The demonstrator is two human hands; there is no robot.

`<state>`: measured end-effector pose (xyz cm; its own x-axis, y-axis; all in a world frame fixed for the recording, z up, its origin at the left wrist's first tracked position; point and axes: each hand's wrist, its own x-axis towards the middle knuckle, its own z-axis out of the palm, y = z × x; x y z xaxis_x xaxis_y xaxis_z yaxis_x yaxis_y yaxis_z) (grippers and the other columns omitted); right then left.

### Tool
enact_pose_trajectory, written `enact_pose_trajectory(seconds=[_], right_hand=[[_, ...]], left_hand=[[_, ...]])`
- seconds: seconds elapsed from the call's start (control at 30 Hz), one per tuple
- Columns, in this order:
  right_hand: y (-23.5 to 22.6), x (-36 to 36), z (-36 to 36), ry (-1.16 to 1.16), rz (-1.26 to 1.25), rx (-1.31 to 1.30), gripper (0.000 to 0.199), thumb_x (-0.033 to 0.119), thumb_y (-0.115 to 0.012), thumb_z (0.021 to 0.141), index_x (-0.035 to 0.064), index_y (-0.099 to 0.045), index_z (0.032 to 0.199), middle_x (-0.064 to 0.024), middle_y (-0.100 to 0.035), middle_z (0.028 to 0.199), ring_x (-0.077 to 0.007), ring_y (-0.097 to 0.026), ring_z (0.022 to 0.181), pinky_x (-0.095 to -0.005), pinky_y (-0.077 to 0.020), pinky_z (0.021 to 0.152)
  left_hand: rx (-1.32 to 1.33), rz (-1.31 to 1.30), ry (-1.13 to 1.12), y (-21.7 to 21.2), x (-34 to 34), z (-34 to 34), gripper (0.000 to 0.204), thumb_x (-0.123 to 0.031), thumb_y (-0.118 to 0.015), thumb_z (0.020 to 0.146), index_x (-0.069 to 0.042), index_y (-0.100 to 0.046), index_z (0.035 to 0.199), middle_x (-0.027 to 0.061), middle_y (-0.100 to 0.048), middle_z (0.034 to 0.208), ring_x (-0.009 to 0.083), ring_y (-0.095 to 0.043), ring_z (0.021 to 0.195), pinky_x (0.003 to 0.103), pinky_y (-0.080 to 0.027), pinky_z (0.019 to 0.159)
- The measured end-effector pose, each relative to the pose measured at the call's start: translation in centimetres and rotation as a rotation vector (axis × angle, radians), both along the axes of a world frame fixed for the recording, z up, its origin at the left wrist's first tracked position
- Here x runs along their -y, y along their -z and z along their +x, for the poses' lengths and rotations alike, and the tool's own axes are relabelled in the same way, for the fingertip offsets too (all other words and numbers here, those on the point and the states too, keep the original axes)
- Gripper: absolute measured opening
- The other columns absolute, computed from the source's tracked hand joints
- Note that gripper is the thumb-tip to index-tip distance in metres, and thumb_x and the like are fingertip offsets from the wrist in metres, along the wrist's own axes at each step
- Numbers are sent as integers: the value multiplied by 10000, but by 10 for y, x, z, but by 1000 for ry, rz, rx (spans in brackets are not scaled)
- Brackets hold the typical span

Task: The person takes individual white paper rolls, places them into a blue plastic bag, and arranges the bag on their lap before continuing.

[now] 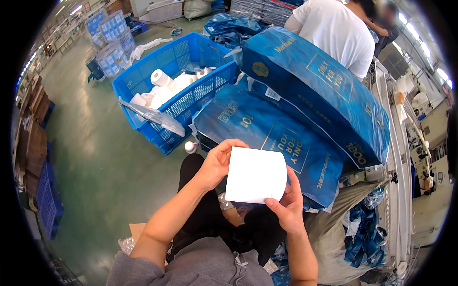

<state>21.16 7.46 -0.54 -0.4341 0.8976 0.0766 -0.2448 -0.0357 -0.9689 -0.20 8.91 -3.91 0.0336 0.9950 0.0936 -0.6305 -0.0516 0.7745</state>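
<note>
A: Head view. State of the hands?

B: Both closed on one item. The left hand (218,164) grips the white paper roll (256,176) at its left side; the right hand (288,202) grips the right side, thumb at the lower edge

A: Position of the roll?

B: Held up between the two hands, above the lap, overlapping the lower blue pack (229,125) in the view

A: Surroundings?

B: The upper blue pack (305,78) lies across the lower one. To their left stands a blue crate (194,104) containing loose white rolls (162,79); a clear plastic bag (155,119) lies over its near rim. Near the crate, a small white bottle (191,147). At right, a beige sack (329,236) with crumpled blue film (365,240). Beyond the packs, a person in a white shirt (334,35), back turned
</note>
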Motion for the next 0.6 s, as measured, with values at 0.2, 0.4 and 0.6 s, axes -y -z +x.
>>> enact_pose_trajectory(seconds=[0.2,0.4,0.6], right_hand=[[-9,0,-19,33,81,72,772,83,-682,807,-19,-204,1404,-147,-527,1235,-195,-491,1149,-328,-361,977],[-3,-13,-40,230,50,60,472,239,-440,959,-32,-371,1338,-122,-505,1263,-186,-466,1173,-315,-357,986],[-13,-28,-70,166,-210,-44,438,271,-384,987,-23,-418,1310,-108,-522,1241,-179,-497,1126,-286,-372,960]], left_hand=[[-245,211,-147,-3,10,-4,418,103,-640,698,-28,-548,1085,94,-482,1162,183,-499,1083,312,-411,934],[-349,247,-236,-9,11,-16,459,157,-578,680,-19,-540,1102,87,-475,1165,178,-482,1106,310,-380,953],[-47,-95,-264,2,10,-31,443,112,-577,769,-25,-486,1180,47,-567,1104,134,-549,1031,271,-432,906]])
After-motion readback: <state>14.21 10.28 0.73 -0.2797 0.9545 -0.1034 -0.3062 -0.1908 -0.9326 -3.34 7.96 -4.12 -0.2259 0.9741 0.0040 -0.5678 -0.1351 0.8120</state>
